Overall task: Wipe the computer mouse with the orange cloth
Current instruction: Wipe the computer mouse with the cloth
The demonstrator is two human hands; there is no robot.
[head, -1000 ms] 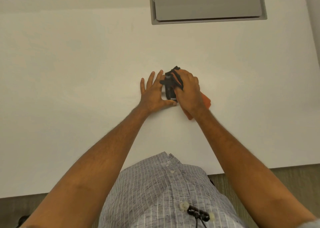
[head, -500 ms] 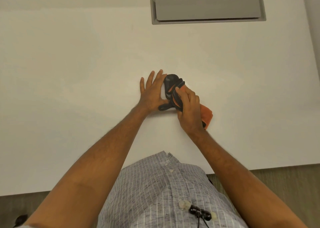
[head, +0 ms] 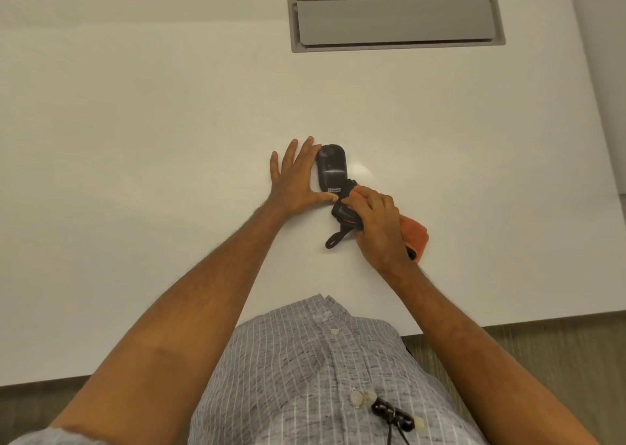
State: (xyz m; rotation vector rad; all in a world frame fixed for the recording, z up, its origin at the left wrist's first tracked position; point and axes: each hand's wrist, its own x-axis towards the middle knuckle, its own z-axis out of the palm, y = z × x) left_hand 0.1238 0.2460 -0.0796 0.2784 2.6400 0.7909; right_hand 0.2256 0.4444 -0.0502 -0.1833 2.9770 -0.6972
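Observation:
A dark grey computer mouse [head: 331,167] lies on the white desk [head: 169,122], its top fully in sight. My left hand [head: 294,180] rests flat beside it on the left, fingers spread, with the thumb against the mouse's near end. My right hand [head: 374,222] is closed around the orange cloth [head: 414,238], which has a dark edge and a black loop tag sticking out toward me. The bunched cloth touches the near right corner of the mouse. Most of the cloth is hidden under my hand.
A grey cable hatch [head: 394,21] is set into the desk at the back right. The desk's near edge runs close to my body, and its right edge is near the frame's right side. A dark notch cuts into the far left edge.
My right hand has drawn the cloth back toward me along the mouse, from its far end to its near end, uncovering the top. My left hand has stayed in place.

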